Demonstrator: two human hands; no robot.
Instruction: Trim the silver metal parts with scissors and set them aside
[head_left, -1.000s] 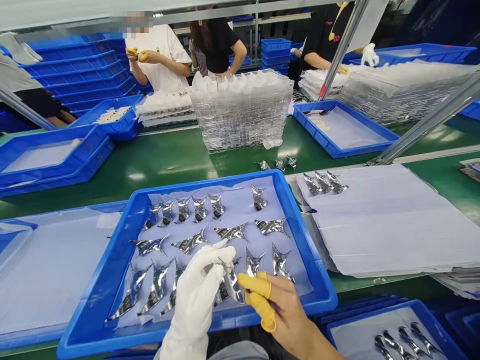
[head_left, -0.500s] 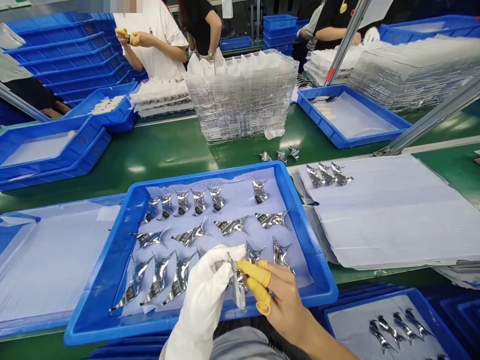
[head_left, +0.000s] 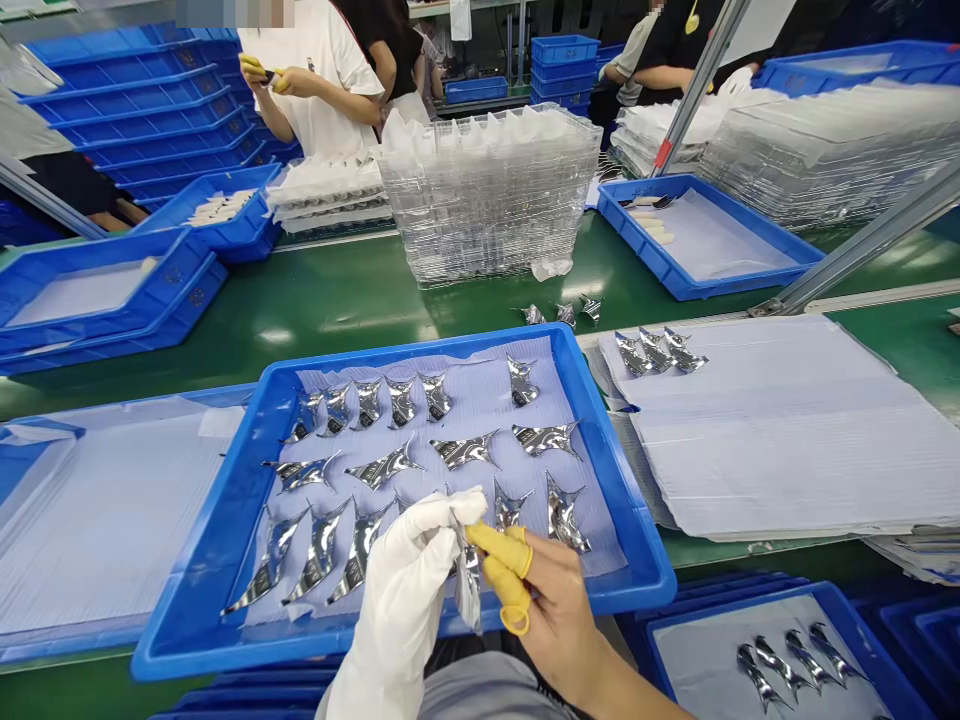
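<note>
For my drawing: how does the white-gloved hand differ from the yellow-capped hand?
The left hand wears a white glove; the right hand is bare, with yellow finger cots on two fingers. The left hand touches the shiny silver piece from its left, the right hand from its right. Both hold it.

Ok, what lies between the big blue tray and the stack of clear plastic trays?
Three small silver foil pieces on the green belt, seen in the head view.

It's pretty tight around the right hand (head_left: 551,600) and the gloved left hand (head_left: 401,590): shiny metal pieces (head_left: 386,465) crowd the blue tray (head_left: 247,655) with only narrow gaps, while past its far rim a strip of green belt (head_left: 360,290) runs up to the clear plastic stack (head_left: 487,195) blocking the way.
</note>
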